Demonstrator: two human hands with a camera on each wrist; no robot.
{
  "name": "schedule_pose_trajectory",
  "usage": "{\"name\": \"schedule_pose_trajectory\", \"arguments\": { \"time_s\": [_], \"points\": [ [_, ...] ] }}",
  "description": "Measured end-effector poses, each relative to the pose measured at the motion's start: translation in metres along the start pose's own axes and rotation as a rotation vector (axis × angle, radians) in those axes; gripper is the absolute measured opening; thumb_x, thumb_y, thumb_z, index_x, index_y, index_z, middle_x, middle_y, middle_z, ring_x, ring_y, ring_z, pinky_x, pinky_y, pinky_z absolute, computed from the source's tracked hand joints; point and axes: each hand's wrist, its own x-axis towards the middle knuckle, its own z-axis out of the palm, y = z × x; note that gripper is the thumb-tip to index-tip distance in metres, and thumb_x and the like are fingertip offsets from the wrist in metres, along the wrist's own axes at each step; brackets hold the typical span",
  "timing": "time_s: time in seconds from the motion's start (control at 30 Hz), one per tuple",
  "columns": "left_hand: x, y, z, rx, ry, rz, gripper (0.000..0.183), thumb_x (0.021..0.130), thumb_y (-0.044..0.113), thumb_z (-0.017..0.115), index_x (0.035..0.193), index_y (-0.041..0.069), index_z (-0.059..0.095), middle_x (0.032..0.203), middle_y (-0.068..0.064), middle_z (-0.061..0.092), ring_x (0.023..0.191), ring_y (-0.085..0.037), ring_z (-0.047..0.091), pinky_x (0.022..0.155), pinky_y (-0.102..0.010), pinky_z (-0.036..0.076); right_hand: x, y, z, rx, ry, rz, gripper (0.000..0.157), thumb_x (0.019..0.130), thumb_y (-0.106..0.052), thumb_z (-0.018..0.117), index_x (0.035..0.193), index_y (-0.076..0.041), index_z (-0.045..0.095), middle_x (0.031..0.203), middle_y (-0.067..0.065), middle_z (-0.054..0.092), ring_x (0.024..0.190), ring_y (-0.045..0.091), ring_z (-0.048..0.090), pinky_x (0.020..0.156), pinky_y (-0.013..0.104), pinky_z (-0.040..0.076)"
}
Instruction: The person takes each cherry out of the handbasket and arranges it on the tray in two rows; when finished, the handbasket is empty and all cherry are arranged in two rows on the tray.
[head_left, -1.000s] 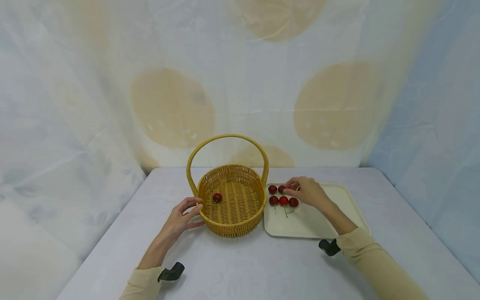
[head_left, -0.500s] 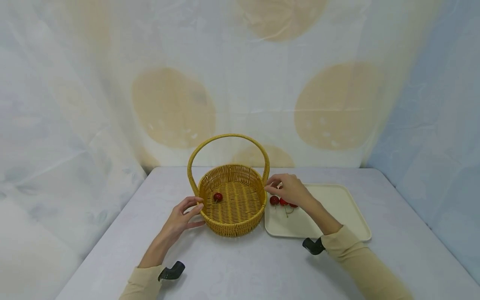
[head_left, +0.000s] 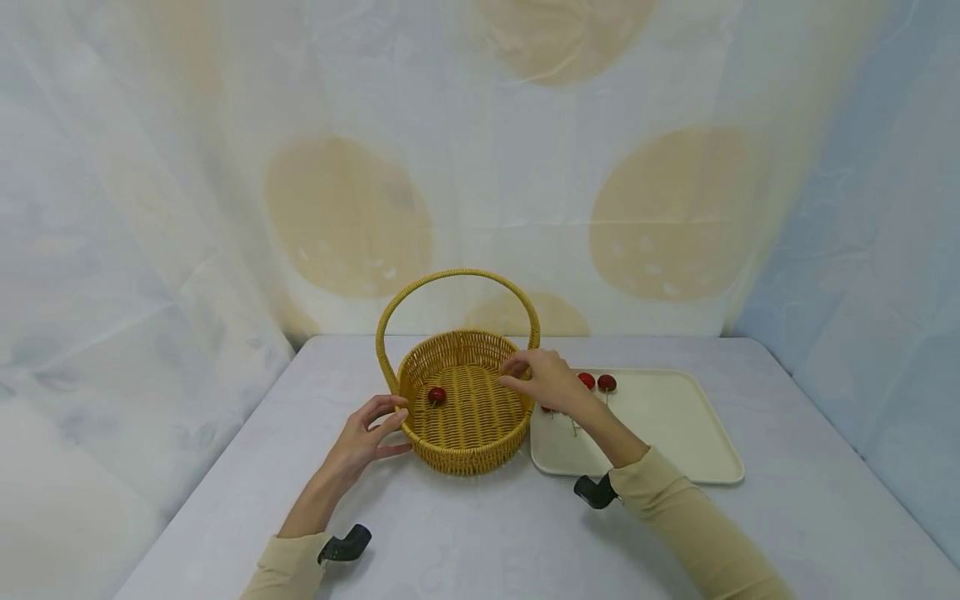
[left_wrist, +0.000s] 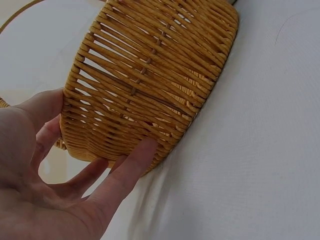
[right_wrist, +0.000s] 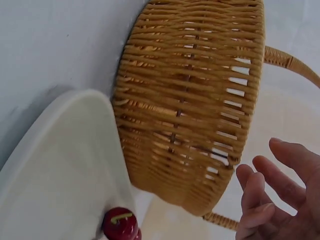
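A woven yellow basket (head_left: 465, 458) with a tall hoop handle (head_left: 463, 272) stands mid-table, a red cherry (head_left: 437, 395) lying inside near the left wall. My left hand (head_left: 363, 437) holds the basket's left side; the left wrist view has my fingers curved around the rim and one fingertip on the wickerwork. My right hand (head_left: 549, 382) hovers over the basket's right rim, loosely bent fingers pointing inward. In the right wrist view, those fingers (right_wrist: 280, 180) are slightly apart with nothing visible between them. Two cherries on the tray, a red cherry (head_left: 587, 381) and a darker cherry (head_left: 607, 382), show beyond my wrist.
The cream tray (head_left: 675, 433) is set close against the basket's right side. More cherries on it are partly hidden under my right hand and forearm. A patterned cloth backdrop (head_left: 480, 167) hangs behind the white table (head_left: 465, 542).
My right hand has moved left from above the cherries on the tray to the basket's right rim. The left hand and the basket stay almost where they were.
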Motion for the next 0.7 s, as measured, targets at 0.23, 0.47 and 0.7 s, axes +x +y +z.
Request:
{"name": "schedule_pose_trajectory", "arguments": {
  "time_s": [0.23, 0.47, 0.7],
  "points": [
    [0.001, -0.001, 0.001, -0.005, 0.003, -0.003, 0.053, 0.093, 0.033, 0.067, 0.135, 0.006, 0.048, 0.143, -0.010, 0.041, 0.130, -0.040, 0.050, 0.089, -0.054, 0.058, 0.012, -0.013, 0.014, -0.011, -0.020, -0.013, 0.020, 0.093, -0.028, 0.068, 0.106, -0.013, 0.072, 0.095, 0.006, 0.073, 0.086, 0.021, 0.068, 0.071, 0.031, 0.058],
    [0.000, 0.001, 0.004, -0.006, -0.004, -0.004, 0.052, 0.093, 0.033, 0.067, 0.134, 0.007, 0.049, 0.143, -0.010, 0.041, 0.130, -0.040, 0.050, 0.089, -0.053, 0.058, 0.022, -0.018, 0.027, 0.021, -0.060, 0.033, 0.020, 0.093, -0.030, 0.068, 0.104, -0.014, 0.073, 0.097, 0.007, 0.073, 0.082, 0.017, 0.068, 0.068, 0.028, 0.057],
    [0.000, 0.002, 0.003, 0.013, -0.005, 0.012, 0.053, 0.094, 0.034, 0.066, 0.135, 0.006, 0.048, 0.142, -0.010, 0.043, 0.127, -0.036, 0.053, 0.089, -0.053, 0.058, 0.034, -0.018, 0.045, 0.060, -0.093, 0.078, 0.022, 0.093, -0.029, 0.068, 0.107, -0.013, 0.073, 0.101, 0.008, 0.074, 0.086, 0.017, 0.068, 0.067, 0.026, 0.057]
  ]
}}
